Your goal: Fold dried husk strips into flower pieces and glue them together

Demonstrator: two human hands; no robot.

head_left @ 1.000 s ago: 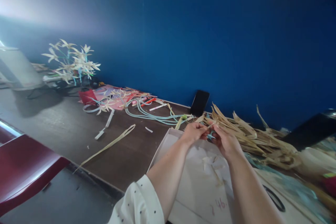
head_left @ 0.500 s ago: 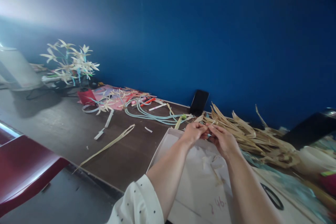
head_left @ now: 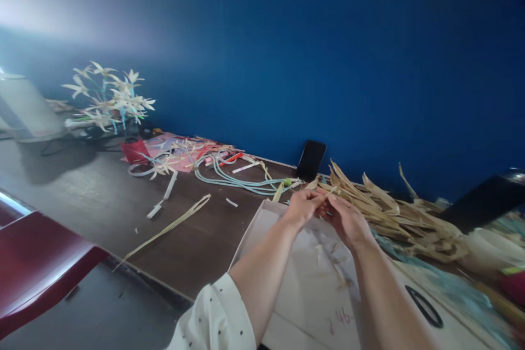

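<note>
My left hand (head_left: 304,206) and my right hand (head_left: 345,219) meet over the far end of a shallow white box (head_left: 303,295). Their fingertips pinch a small pale strip (head_left: 330,191), which looks like dried corn husk; its lower part is hidden by the fingers. Both hands are closed. Small husk scraps (head_left: 338,270) lie in the box below, beside pink handwriting. Just past my right hand spreads a heap of dried corn husks (head_left: 381,205).
A black phone (head_left: 311,158) leans against the blue partition (head_left: 262,76). Pale blue cords (head_left: 221,179) and a husk strip (head_left: 172,227) lie left. Husk flowers (head_left: 112,98) stand behind a red piece (head_left: 135,151). A white bowl (head_left: 494,249) sits at right, a maroon chair (head_left: 41,268) lower left.
The fingers have shifted slightly around the pale strip, and more of it shows above the fingertips. My right hand has turned a little. The things on the table have not moved.
</note>
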